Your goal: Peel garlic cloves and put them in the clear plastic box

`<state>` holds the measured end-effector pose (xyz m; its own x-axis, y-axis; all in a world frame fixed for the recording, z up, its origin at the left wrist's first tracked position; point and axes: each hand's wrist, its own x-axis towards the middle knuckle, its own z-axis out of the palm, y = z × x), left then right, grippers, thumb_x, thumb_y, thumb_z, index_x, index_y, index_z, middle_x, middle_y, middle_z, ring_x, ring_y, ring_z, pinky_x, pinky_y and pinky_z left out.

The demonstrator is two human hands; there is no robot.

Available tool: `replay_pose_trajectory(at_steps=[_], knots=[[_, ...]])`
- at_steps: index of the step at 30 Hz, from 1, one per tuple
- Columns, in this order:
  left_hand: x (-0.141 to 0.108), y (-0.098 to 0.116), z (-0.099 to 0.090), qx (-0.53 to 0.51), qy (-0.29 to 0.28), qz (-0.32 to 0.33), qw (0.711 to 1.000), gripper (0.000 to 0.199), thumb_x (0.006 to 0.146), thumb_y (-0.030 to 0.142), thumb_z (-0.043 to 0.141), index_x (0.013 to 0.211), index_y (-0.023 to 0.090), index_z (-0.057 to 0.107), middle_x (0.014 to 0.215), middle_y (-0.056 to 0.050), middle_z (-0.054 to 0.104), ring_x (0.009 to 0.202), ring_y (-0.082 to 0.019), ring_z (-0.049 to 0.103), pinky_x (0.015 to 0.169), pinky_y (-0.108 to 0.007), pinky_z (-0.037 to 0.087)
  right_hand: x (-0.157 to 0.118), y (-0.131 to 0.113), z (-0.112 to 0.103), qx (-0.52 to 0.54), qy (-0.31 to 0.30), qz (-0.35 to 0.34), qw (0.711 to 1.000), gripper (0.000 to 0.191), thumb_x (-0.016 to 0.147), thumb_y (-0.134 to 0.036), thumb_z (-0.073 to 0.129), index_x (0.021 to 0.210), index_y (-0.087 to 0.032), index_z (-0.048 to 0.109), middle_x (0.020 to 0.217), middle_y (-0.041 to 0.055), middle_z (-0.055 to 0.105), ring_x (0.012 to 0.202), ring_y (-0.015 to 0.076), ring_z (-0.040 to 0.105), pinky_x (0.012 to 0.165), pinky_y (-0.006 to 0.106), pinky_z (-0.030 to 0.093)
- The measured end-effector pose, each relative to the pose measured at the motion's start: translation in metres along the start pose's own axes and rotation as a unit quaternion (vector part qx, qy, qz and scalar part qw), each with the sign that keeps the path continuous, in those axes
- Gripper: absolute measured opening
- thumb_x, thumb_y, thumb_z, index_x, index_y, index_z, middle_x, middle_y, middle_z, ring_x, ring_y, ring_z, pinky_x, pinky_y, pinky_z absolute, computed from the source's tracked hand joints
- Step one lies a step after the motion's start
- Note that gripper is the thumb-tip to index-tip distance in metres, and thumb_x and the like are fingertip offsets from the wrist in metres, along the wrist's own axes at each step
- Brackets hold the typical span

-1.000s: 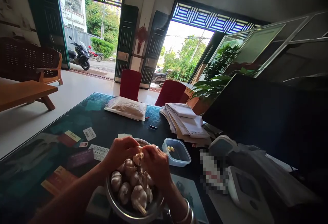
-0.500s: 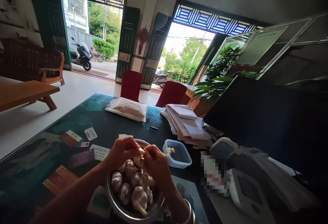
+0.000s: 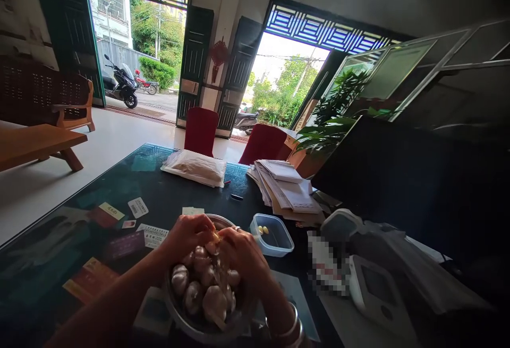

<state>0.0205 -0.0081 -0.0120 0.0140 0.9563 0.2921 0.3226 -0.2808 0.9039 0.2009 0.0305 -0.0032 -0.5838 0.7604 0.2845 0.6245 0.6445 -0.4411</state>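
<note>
A round metal bowl [image 3: 172, 305] full of garlic bulbs [image 3: 215, 303] stands at the near edge of the desk. Above its far side, my left hand [image 3: 195, 234] and my right hand [image 3: 242, 249] meet with bent fingers. Between the fingertips is a small pale garlic clove [image 3: 216, 235], mostly covered by them. Both hands are closed at it, the right one's fingers partly hidden behind its back. Just right of the bowl, a clear plastic container [image 3: 279, 244] holds a few peeled cloves [image 3: 263, 229].
On the dark glass-topped desk [image 3: 159, 191] are a stack of papers [image 3: 285, 188], a plastic-wrapped package [image 3: 195, 168], a pen [image 3: 236, 197] and several cards. A white device [image 3: 376, 295] and a large dark monitor [image 3: 398, 178] stand at the right. Two red chairs [image 3: 201, 130] are beyond the desk.
My right hand has turned so its back shows more, its fingers closing in beside the left fingertips. The whole view has shifted slightly. The bowl and container stay in place.
</note>
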Motion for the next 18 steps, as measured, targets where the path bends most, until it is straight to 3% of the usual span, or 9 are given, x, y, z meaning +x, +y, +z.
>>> replay_pose_trajectory(at_steps=[3, 8, 11, 14, 18], knots=[[-0.001, -0.001, 0.002, 0.04, 0.009, 0.003, 0.999, 0.009, 0.072, 0.02, 0.062, 0.078, 0.015, 0.067, 0.066, -0.002, 0.068, 0.061, -0.014, 0.061, 0.059, -0.022, 0.044, 0.0, -0.005, -0.001, 0.069, 0.012, -0.003, 0.998, 0.017, 0.076, -0.021, 0.061, 0.092, -0.022, 0.067, 0.077, 0.0004, 0.069, 0.068, 0.0151, 0.06, 0.065, 0.025, 0.042], [-0.002, -0.005, 0.005, -0.031, 0.002, -0.015, 0.999, 0.018, 0.071, 0.02, 0.065, 0.087, 0.015, 0.068, 0.071, -0.003, 0.069, 0.064, -0.016, 0.063, 0.061, -0.023, 0.047, 0.001, -0.009, 0.006, 0.192, 0.058, 0.02, 0.979, 0.006, 0.074, -0.022, 0.063, 0.076, -0.02, 0.069, 0.071, 0.0007, 0.068, 0.063, 0.0146, 0.058, 0.061, 0.025, 0.044], [-0.001, -0.004, 0.004, -0.108, -0.027, -0.024, 0.994, 0.029, 0.069, 0.016, 0.065, 0.098, 0.015, 0.069, 0.078, -0.004, 0.07, 0.069, -0.017, 0.064, 0.064, -0.024, 0.049, 0.001, -0.008, 0.007, 0.353, 0.039, 0.057, 0.933, 0.012, 0.072, -0.019, 0.063, 0.082, -0.019, 0.069, 0.073, 0.0014, 0.068, 0.064, 0.0151, 0.059, 0.059, 0.025, 0.045], [0.0, -0.001, 0.004, -0.104, -0.017, 0.001, 0.994, 0.023, 0.07, 0.015, 0.065, 0.092, 0.016, 0.073, 0.077, -0.004, 0.068, 0.07, -0.016, 0.062, 0.064, -0.023, 0.048, 0.001, -0.009, 0.006, 0.463, -0.002, 0.078, 0.883, 0.013, 0.073, -0.021, 0.062, 0.084, -0.019, 0.069, 0.071, 0.0015, 0.067, 0.061, 0.0142, 0.058, 0.055, 0.023, 0.045], [0.0, 0.002, 0.005, -0.11, 0.029, 0.034, 0.993, 0.011, 0.069, 0.02, 0.069, 0.077, 0.015, 0.074, 0.078, -0.005, 0.064, 0.066, -0.013, 0.059, 0.058, -0.021, 0.047, 0.001, -0.008, 0.009, 0.439, 0.004, 0.063, 0.896, 0.014, 0.079, -0.026, 0.059, 0.08, -0.019, 0.071, 0.066, 0.0016, 0.065, 0.058, 0.0126, 0.056, 0.053, 0.022, 0.044]])
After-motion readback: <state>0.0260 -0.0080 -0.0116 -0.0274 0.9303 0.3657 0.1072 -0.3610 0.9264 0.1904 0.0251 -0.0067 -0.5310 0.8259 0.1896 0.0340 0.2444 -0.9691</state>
